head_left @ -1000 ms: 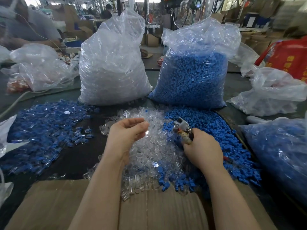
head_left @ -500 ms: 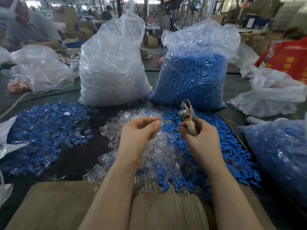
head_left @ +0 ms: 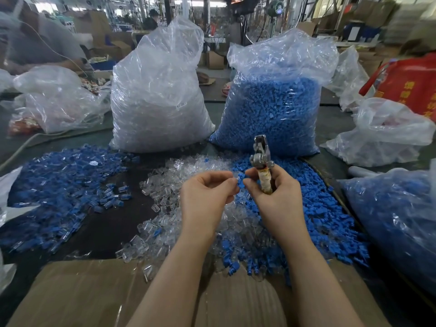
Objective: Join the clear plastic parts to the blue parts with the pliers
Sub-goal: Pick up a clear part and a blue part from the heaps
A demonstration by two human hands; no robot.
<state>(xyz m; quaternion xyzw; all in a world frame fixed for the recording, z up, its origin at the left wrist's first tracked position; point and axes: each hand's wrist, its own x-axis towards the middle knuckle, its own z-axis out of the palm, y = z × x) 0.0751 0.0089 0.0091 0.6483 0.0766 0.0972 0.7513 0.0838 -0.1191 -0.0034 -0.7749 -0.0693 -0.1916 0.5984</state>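
My left hand (head_left: 207,194) is raised over the piles, fingers curled, thumb and fingertips clamped on a clear plastic part (head_left: 234,180). My right hand (head_left: 273,192) sits just beside it, fingertips nearly meeting the left's. Its forefinger and thumb pinch a blue part (head_left: 240,181), which touches the clear one. The same grip also wraps the taped handle of the pliers (head_left: 261,161), head pointing up and away; whether the jaws are parted I cannot tell.

Beneath the hands on the dark surface (head_left: 106,223): a loose heap of clear parts (head_left: 165,208), a heap of blue parts (head_left: 318,208) to its right, and a spread of joined blue-and-clear pieces (head_left: 59,185) well off to the left. Behind stand a bag of clear parts (head_left: 158,95) and a bag of blue parts (head_left: 271,109), side by side. Cardboard (head_left: 82,291) lies at the near edge.
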